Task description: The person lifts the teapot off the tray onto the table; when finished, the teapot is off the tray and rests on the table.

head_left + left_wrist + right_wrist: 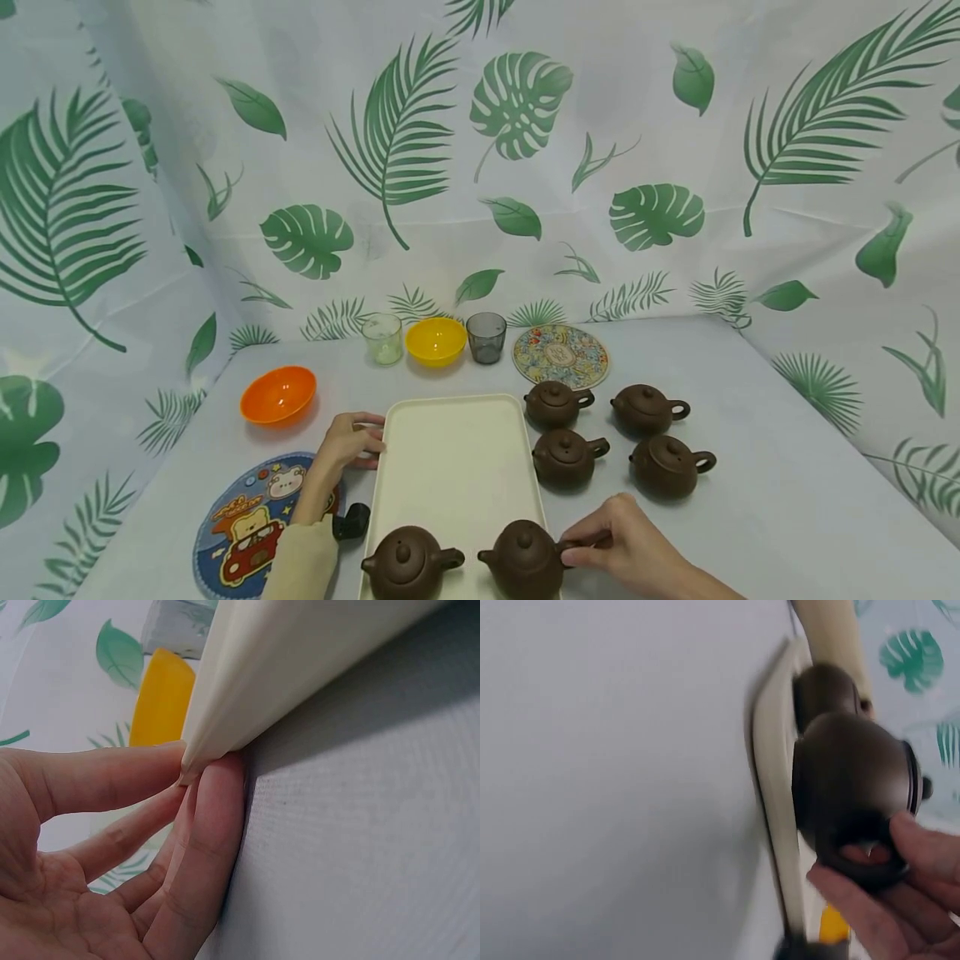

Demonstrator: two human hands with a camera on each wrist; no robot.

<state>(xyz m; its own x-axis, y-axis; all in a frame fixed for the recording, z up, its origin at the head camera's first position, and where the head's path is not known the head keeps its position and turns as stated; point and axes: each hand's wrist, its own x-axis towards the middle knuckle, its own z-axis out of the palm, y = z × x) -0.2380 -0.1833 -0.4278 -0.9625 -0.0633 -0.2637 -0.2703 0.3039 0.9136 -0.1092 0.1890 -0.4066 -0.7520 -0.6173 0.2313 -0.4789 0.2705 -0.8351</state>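
On the tray's [450, 467] near edge, the right hand [622, 542] is pinching a teapot's [522, 558] handle, while the left hand [348, 442] is gripping the tray's rim, probably steadying it on the tabletop [787, 500].

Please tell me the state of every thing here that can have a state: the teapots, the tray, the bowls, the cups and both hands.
Left hand: pinches the tray's left edge.
Right hand: holds the near right teapot by its handle.
Tray: carries two lidded teapots at its near end.
Four teapots on the table: lidded, upright.
Orange bowl: upright, empty.
Yellow bowl: upright, empty.
Clear cup and grey cup: upright.
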